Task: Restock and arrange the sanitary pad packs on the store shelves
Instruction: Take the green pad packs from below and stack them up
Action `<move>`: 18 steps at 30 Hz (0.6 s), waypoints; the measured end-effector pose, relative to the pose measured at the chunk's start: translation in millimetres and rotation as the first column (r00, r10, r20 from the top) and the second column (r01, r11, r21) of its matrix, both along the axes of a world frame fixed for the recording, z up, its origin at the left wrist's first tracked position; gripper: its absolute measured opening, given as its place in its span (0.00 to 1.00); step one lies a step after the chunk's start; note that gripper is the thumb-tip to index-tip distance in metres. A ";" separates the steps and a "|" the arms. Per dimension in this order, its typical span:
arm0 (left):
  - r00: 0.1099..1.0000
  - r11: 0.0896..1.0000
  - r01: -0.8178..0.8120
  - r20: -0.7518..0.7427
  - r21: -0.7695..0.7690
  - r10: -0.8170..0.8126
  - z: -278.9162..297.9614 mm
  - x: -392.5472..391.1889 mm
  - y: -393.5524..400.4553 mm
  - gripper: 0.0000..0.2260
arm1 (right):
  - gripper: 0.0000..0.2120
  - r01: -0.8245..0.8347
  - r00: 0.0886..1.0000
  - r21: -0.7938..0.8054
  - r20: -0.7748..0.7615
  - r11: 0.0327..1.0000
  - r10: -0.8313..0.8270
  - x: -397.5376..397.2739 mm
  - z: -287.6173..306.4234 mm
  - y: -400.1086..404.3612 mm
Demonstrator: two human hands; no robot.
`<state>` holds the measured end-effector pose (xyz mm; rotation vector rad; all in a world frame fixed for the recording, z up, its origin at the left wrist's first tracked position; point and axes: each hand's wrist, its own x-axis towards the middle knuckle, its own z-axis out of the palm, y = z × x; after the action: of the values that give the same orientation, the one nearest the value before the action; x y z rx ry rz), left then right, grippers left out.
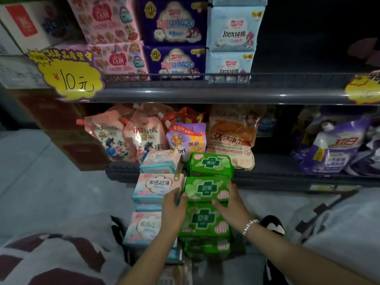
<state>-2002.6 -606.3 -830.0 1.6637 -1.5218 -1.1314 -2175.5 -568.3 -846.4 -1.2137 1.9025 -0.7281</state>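
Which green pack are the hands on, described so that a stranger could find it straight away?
Start at the lower shelf with the refill pouches. In front of its edge runs a column of green packs beside a column of pink-and-blue packs. The one meant is the second green pack from the shelf, the only one with the left hand and right hand at its sides.

Light: dim overall — brightest on the upper shelf (205, 95) packs
Shadow: top right nearly black
Glare: white glints on the glossy pouches (141, 138)
Blur: soft print, edges smeared
Distortion: wide-angle — shelf rail bows, corners stretch
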 end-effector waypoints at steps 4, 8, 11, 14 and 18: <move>1.000 1.000 0.029 0.004 0.004 -0.029 -21.9 -2.9 1.7 0.12 | 0.46 0.137 0.986 -0.009 0.103 0.991 -0.135 6.8 -5.8 6.4; 0.999 0.998 -0.037 -0.036 0.041 0.038 -32.6 -0.5 4.2 0.11 | 0.43 0.188 0.947 0.082 0.249 0.979 -0.203 2.7 -12.9 7.1; 0.991 0.993 -0.065 -0.112 0.094 0.075 -25.0 -2.3 11.4 0.08 | 0.33 0.160 0.934 0.156 0.295 0.975 -0.201 1.6 -15.3 9.1; 0.979 0.987 -0.043 -0.191 0.153 0.073 -18.4 -2.1 14.8 0.11 | 0.31 0.152 0.919 0.166 0.338 0.974 -0.201 0.4 -17.6 11.8; 0.947 0.959 -0.063 -0.287 0.276 0.145 -20.8 4.3 12.5 0.13 | 0.29 0.082 0.915 0.230 0.368 0.970 -0.164 -2.0 -17.9 17.8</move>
<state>-1998.4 -593.8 -850.7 1.6232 -1.1131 -1.5058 -2177.5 -550.5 -864.3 -0.7575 1.6849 -0.7476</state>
